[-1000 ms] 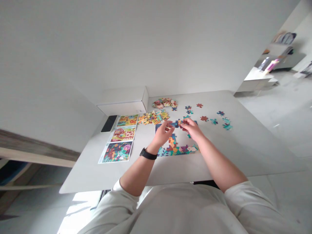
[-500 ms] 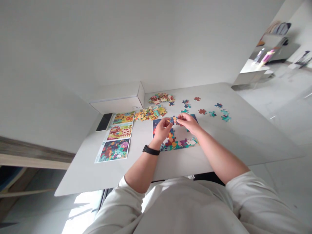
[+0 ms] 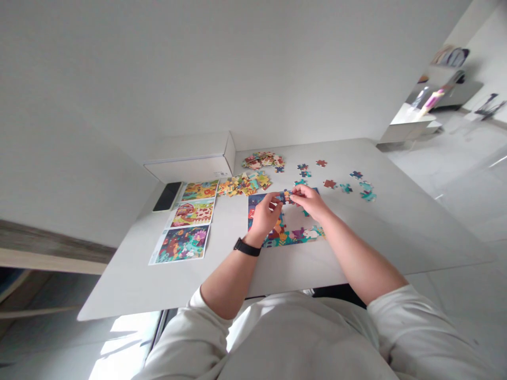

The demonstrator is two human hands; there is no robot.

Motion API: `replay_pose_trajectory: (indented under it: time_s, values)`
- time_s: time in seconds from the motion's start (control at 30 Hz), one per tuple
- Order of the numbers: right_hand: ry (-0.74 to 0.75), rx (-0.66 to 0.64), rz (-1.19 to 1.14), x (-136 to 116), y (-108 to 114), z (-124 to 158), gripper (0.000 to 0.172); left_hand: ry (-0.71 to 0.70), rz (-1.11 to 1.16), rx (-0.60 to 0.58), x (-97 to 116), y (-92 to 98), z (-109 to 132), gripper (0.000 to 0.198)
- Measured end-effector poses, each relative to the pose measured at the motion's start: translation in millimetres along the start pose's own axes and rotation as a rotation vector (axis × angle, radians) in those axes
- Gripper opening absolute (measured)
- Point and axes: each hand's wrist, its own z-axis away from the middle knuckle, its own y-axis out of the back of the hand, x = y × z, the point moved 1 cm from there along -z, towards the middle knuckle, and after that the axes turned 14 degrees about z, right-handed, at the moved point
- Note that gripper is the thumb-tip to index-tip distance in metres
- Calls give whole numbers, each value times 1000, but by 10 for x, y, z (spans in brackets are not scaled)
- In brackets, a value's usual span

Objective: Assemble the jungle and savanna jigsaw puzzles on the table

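Observation:
A partly assembled jigsaw puzzle (image 3: 273, 244) with dark blue, teal and orange pictures lies on the table, with a pale gap in its middle. At its upper edge my right hand (image 3: 311, 201) pinches a small orange and blue puzzle piece (image 3: 287, 196) between thumb and forefinger. My left hand (image 3: 267, 212), with a black watch band (image 3: 247, 247) at the wrist, rests over the puzzle's left part. Its thumb and forefinger are apart, with the fingertips close to the piece's left side. The hands cover parts of the puzzle.
Piles of loose pieces (image 3: 245, 184) lie behind the puzzle; scattered pieces (image 3: 329, 183) lie to the right. Three picture sheets (image 3: 182, 244) and a dark phone (image 3: 167, 197) are at the left. A white box (image 3: 190, 158) stands against the wall.
The fingers of my left hand have loosened and drawn slightly away from the piece. My right hand stays at it, slightly lower in view. The camera view has shifted slightly.

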Motion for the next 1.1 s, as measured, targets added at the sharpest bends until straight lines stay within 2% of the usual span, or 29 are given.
replay_pose_trajectory:
  time_s: [0.17,0.33,0.4,0.53,0.67,0.8,0.93,1.03,1.1]
  values:
    - [-46,83,-61,0,99,-34,41,-68,-69,101,-26,88,-50,54]
    - [-58,142,-79,17,170,-66,46,-127,-182,107,83,220,-69,48]
    - [-63,132,-68,20,158,-58,44,-219,-274,58,146,250,-58,44]
    - [-70,4,-33,9,85,-20,40,-365,-404,-124,205,237,-28,47]
    - [-57,-77,-26,-1,19,3,41,-358,-456,-235,190,189,-19,46]
    - [-73,-108,-22,21,0,-1,44,-341,-466,-238,160,180,-17,40]
    - [-68,-8,108,59,65,-19,35,-360,-445,-228,155,206,-57,34]
    - [23,143,316,75,163,-31,20,-317,-446,-222,165,221,-163,29]
    - [84,192,441,86,217,-34,9,-291,-467,-267,155,217,-250,26]
